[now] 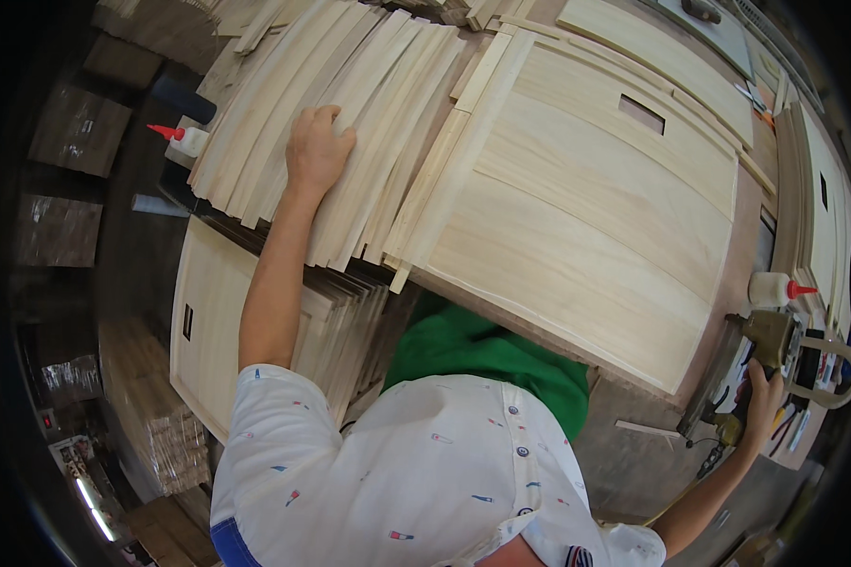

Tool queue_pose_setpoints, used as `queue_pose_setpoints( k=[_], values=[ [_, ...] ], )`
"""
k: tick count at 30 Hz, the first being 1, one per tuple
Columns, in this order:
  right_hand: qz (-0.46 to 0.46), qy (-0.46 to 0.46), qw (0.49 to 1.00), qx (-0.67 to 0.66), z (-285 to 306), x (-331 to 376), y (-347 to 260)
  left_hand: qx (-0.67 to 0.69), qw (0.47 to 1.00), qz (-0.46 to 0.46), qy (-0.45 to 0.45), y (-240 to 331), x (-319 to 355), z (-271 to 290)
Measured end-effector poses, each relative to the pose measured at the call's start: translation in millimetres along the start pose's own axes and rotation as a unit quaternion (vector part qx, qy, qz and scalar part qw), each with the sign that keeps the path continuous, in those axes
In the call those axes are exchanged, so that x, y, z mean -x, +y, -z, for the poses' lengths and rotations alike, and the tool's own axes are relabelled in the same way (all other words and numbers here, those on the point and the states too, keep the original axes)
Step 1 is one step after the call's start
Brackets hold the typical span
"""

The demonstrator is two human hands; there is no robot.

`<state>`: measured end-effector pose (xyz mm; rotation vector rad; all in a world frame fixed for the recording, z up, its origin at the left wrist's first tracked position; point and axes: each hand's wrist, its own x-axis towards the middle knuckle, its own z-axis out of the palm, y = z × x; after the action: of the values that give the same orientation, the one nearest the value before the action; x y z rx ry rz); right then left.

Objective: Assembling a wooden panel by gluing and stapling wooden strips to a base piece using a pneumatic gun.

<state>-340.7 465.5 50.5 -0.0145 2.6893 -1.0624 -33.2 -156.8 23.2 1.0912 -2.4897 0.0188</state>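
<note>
My left hand (pixel 318 153) rests on a wide row of pale wooden strips (pixel 255 142), its fingers curled over one strip near the middle. Over at the right edge of the bench, my right hand (pixel 762 406) is wrapped round the handle of an olive-coloured nail gun (pixel 772 333), which partly hides the fingers. Between the hands lies a pale wooden panel (pixel 586 198) with a small rectangular cutout. Narrow strips (pixel 459 142) run along its left side, and others lie along its far edge.
A white glue bottle with a red nozzle (pixel 771 289) lies by the nail gun; another glue bottle (pixel 187 141) is at the far left. Scissors (pixel 756 102) lie at the back right. Below the strips, panels (pixel 213 312) lean together. Stacked boards (pixel 151 406) stand on the left.
</note>
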Motion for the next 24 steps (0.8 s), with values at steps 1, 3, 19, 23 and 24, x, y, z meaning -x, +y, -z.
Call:
queue_pose_setpoints(
  k=[1, 3, 19, 23, 24],
  values=[
    [-0.001, 0.001, 1.0, 0.0, 0.9, 0.4, 2.4, 0.002, 1.0, 0.001, -0.003, 0.3, -0.5, 0.2],
    [0.016, 0.0, 1.0, -0.019, 1.2, -2.2, 4.7, 0.006, 1.0, -0.008, 0.005, -0.9, -3.5, -0.9],
    [0.002, 0.013, 1.0, -0.018, 2.9, 2.8, 2.3, 0.066, 0.994, 0.057, -0.067, 38.6, -3.3, -1.4],
    [0.006, 0.001, 1.0, -0.03, -1.8, -1.6, 5.1, 0.098, 0.989, 0.064, -0.091, 42.0, -3.8, 4.4],
    [0.01, -0.002, 0.999, -0.037, -2.6, -0.9, 3.7, 0.114, 0.989, 0.065, -0.068, 41.0, -2.4, 2.3]
  ],
)
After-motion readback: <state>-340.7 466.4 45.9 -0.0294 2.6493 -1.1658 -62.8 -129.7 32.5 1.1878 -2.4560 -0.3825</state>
